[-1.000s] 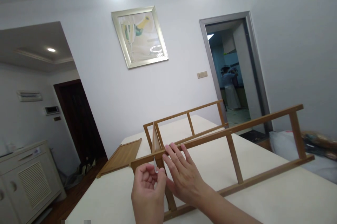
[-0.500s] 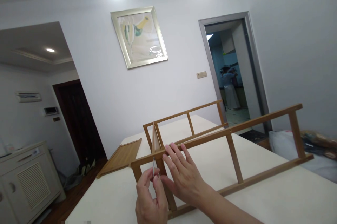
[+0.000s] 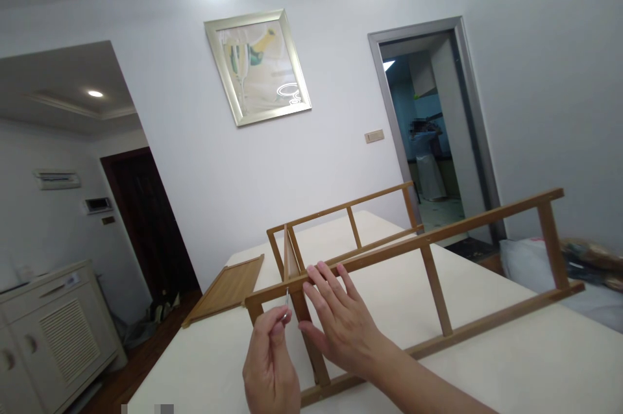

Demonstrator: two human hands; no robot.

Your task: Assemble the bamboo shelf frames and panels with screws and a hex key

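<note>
A wooden shelf frame point(image 3: 467, 222) stands on its side on the white table point(image 3: 467, 368), its near ladder-like side facing me. My left hand point(image 3: 272, 355) pinches a thin metal Allen key point(image 3: 287, 300), whose tip meets the frame's upper rail close to its left end. My right hand point(image 3: 341, 316) lies against that rail just right of the key, fingers stretched over its top and thumb near an upright slat. Behind them a shelf board point(image 3: 291, 255), seen edge-on, runs to the far ladder side point(image 3: 353, 226).
A slatted wooden panel point(image 3: 226, 287) lies at the table's left edge. Plastic-wrapped items point(image 3: 545, 278) sit beyond the right edge. A white cabinet point(image 3: 58, 329) stands to the left. Another person point(image 3: 428, 158) is seen through the doorway.
My left hand has turned and shifted slightly left, and its fingers have closed tighter round the Allen key. The right hand stays on the rail.
</note>
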